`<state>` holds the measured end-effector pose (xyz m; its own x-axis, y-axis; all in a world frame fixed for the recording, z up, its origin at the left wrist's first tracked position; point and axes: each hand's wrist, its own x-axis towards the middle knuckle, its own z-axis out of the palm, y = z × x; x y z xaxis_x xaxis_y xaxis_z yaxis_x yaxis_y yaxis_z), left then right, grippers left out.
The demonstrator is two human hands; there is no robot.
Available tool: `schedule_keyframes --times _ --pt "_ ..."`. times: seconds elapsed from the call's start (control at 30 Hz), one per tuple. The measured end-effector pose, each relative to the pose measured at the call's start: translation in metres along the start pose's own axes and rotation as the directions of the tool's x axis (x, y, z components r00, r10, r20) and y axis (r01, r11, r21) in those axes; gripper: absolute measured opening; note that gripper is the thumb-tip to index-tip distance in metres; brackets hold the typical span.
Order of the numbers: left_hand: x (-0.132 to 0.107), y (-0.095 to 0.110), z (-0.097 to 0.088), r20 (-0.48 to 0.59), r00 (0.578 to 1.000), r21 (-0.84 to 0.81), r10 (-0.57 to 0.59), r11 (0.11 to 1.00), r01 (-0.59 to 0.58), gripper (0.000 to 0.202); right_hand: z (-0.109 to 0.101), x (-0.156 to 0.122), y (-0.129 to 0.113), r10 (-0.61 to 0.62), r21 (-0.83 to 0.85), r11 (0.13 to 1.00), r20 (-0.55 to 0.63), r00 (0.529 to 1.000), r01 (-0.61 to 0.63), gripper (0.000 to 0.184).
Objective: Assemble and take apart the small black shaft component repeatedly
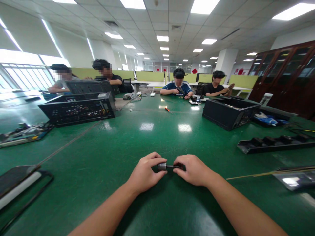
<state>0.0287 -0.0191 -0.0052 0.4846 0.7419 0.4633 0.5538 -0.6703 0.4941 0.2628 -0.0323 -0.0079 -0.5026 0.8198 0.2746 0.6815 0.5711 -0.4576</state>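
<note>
My left hand (147, 172) pinches a short silver metal cylinder (162, 166) between thumb and fingers, just above the green table. From the cylinder a thin dark shaft (170, 167) runs to the right. At the shaft's other end, my right hand (193, 170) closes its thumb and fingers round a dark, ridged part (177, 167). Shaft and cylinder lie level, in one line between my hands. I cannot make out the exact kind of tool or fitting, and the fingers partly cover both ends.
On the green table (118, 144) stand black computer cases at left (81, 109) and right (216, 114). An orange-handled screwdriver (167, 109) lies farther off. A black tray (273, 144) is at right, circuit boards (27, 134) at left. Several people sit across the table.
</note>
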Motion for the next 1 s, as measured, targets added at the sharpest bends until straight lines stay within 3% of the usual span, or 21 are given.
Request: schedule_keyframes --times 1.0 --pt "0.0026 -0.0060 -0.0022 -0.021 1.000 0.011 -0.006 1.000 0.006 0.030 -0.0044 -0.0004 0.0076 0.046 0.020 0.999 0.004 0.999 -0.046 0.016"
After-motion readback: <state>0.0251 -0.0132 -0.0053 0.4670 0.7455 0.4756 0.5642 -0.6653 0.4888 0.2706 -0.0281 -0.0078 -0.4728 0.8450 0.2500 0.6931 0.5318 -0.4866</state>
